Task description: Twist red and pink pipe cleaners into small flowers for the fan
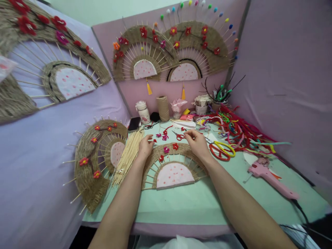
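Note:
A half-round fan of wound twine and sticks, with a spotted white centre, lies flat between my forearms. Pink and red flowers sit on its twine band. My left hand is over the fan's upper left edge, thumb and forefinger apart. A small red piece shows right by those fingertips; whether they touch it is unclear. Above the upper right edge, my right hand has its fingertips pinched together, and what they hold is too small to see. Small red-handled scissors lie just left of it.
Thin sticks and another fan lie left. Large scissors, a pink glue gun and a pile of fuzzy wires are right. A twine spool and white bottle stand behind.

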Tool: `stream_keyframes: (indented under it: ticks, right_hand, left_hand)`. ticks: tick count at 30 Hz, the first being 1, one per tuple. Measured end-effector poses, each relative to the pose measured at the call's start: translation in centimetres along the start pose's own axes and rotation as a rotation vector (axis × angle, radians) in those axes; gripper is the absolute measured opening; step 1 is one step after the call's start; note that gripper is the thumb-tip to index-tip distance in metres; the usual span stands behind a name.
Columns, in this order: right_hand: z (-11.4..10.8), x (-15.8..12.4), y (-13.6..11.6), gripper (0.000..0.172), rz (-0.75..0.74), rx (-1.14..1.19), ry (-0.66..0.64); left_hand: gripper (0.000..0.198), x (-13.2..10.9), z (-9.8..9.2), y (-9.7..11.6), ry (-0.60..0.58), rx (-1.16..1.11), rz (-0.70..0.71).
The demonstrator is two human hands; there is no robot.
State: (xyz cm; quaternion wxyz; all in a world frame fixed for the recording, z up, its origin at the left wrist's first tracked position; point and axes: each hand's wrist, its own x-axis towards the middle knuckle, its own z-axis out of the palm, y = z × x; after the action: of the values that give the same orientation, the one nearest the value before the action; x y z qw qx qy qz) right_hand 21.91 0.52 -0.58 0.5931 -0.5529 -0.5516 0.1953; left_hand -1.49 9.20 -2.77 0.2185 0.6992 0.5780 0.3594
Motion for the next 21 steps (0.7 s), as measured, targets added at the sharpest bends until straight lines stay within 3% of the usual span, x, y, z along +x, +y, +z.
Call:
stream_keyframes:
  ticks: [2, 5, 8, 13, 18, 21]
  right_hand:
    - [0.1, -0.1, -0.2, 0.016, 0.002, -0.02, -0.01]
    - [0.3, -0.3, -0.3, 0.016, 0.002, -0.051, -0.033]
    - [0.6, -0.5, -0.2, 0.016, -0.014, -0.084, -0.061]
    - [1.0, -0.8, 0.0, 0.018, -0.046, -0.135, -0.091]
    - [1.1, -0.8, 0.2, 0.017, -0.057, -0.161, -0.12]
    - [1.2, -0.9, 0.2, 0.016, -0.078, -0.165, -0.134]
  left_hand:
    - [0.04, -0.2, -0.9, -0.1, -0.015, 0.069, -0.006]
    - [0.019, -0.8, -3.0, -0.4, -0.073, 0.347, -0.037]
    - [0.024, -1.5, -4.6, -0.8, -0.141, 0.504, -0.157]
    - [0.024, -1.7, -4.8, -1.5, -0.314, 0.505, -0.164]
    - [0.01, -1.4, -4.8, -1.3, -0.23, 0.439, -0.188]
    - [0.011, -1.5, -5.3, -0.2, -0.069, 0.338, -0.19]
